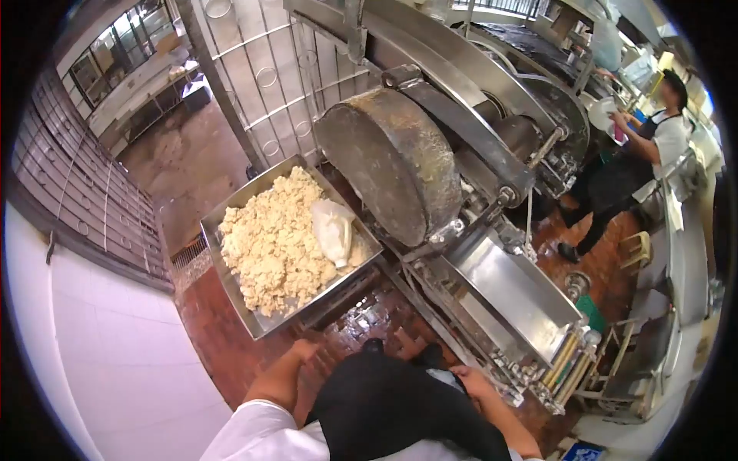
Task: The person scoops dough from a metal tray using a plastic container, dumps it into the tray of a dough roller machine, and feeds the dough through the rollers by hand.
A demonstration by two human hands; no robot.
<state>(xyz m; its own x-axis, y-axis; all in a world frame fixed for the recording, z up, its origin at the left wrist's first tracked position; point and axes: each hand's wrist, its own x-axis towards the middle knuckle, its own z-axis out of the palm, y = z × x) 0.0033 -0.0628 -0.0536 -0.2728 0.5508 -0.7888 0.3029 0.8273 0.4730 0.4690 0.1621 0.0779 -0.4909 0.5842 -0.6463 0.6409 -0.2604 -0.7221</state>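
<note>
My left hand [305, 350] hangs low just in front of the near corner of a metal tray [257, 326], apart from it; its fingers are too small and foreshortened to read. Crumbly, pale yellow dough [269, 238] is heaped in the tray. A whitish plastic bag [333, 230] lies on the tray's right side, partly over the heap. Beside my black apron [384, 407], my right hand [470, 378] has its fingers curled in. Something pale [444, 376] shows next to them, and I cannot make out what they hold.
A large machine with a rounded metal drum [392, 161] stands right of the tray. Its sloping steel plate [515, 292] and rollers [565, 361] reach toward my right. Another person [623, 161] stands beyond it. Barred gates [84, 177] and a white wall [115, 353] are at left.
</note>
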